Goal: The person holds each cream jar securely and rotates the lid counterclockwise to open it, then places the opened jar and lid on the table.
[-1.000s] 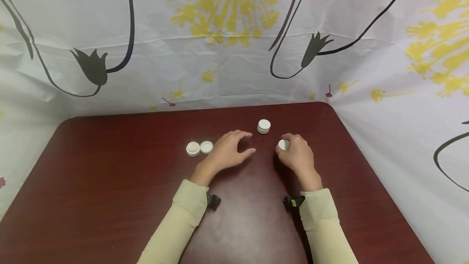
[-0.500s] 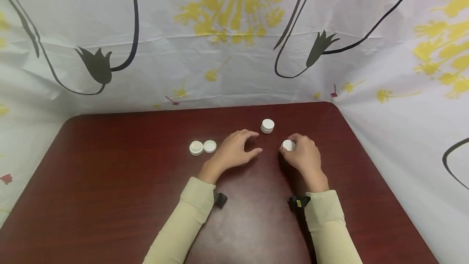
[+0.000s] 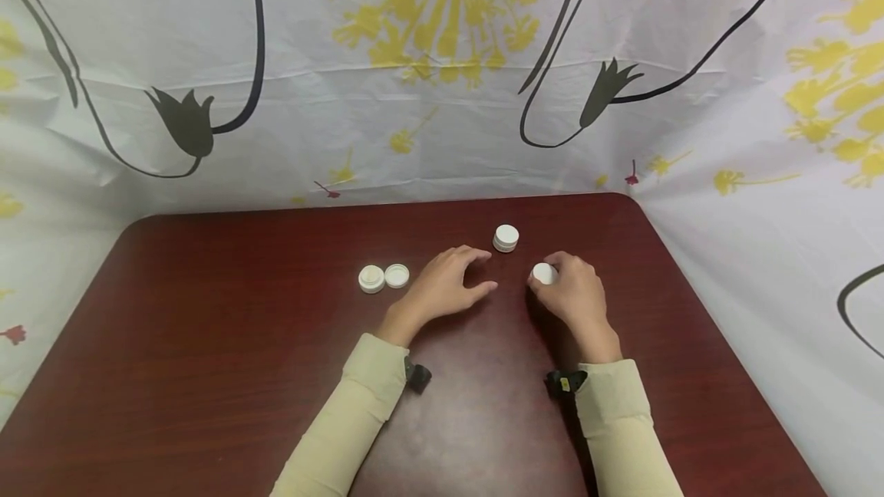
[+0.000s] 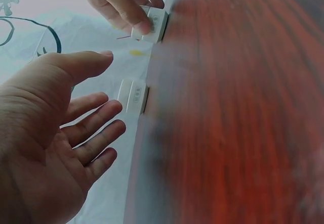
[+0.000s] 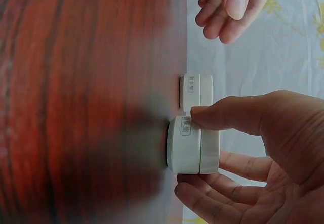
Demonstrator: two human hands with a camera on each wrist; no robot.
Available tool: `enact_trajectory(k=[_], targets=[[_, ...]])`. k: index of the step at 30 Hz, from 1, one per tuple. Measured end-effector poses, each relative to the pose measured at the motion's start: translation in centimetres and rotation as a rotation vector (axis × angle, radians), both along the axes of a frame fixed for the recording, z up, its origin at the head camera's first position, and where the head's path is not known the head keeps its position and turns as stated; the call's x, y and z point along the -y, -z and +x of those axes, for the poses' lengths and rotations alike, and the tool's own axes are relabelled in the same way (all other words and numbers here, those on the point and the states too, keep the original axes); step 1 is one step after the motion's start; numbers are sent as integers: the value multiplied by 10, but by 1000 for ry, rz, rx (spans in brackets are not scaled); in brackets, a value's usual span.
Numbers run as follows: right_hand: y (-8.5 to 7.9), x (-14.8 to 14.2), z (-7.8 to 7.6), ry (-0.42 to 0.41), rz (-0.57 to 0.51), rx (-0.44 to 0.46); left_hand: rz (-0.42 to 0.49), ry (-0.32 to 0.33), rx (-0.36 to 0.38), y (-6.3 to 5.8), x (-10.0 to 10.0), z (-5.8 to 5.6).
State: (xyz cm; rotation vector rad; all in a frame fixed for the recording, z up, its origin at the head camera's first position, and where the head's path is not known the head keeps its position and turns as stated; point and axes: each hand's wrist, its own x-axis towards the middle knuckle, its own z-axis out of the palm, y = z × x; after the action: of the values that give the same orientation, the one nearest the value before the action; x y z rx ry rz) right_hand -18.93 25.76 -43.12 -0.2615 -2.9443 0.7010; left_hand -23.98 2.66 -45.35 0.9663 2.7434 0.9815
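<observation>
My right hand (image 3: 573, 294) holds a small round white jar (image 5: 185, 148) with its lid on, thumb on one side and fingers on the other. Its base is at or very near the tabletop. A second closed white jar (image 3: 506, 238) stands just behind and to the left of it, touched by neither hand. Between this pair and an opened jar, my left hand (image 3: 442, 287) hovers with thumb and fingers spread, holding nothing. Pale contents show in the opened jar (image 3: 371, 279). Its lid (image 3: 397, 276) lies upturned beside it, close to my left wrist.
The dark red wooden table (image 3: 207, 343) has rounded far corners. A white flower-patterned cloth (image 3: 290, 98) hangs behind it and along the sides. Small black devices (image 3: 417, 378) are strapped at both wrists.
The head view has shifted slightly, so everything appears a little farther right. My left hand has edged right, away from the opened jar. My right hand keeps its grip on the closed jar.
</observation>
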Motion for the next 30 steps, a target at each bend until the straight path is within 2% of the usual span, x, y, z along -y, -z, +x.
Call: enact_trajectory(k=[8,24,30], targets=[[2,4,-1,-55,-77,-33,52,8,27,1,-1,-1],[4,30,-7,-171,-205,-4,20,-7,31,1,-1,-1],[4,41,-11,-202,-252,-24,6,-16,29,0,2,-2]])
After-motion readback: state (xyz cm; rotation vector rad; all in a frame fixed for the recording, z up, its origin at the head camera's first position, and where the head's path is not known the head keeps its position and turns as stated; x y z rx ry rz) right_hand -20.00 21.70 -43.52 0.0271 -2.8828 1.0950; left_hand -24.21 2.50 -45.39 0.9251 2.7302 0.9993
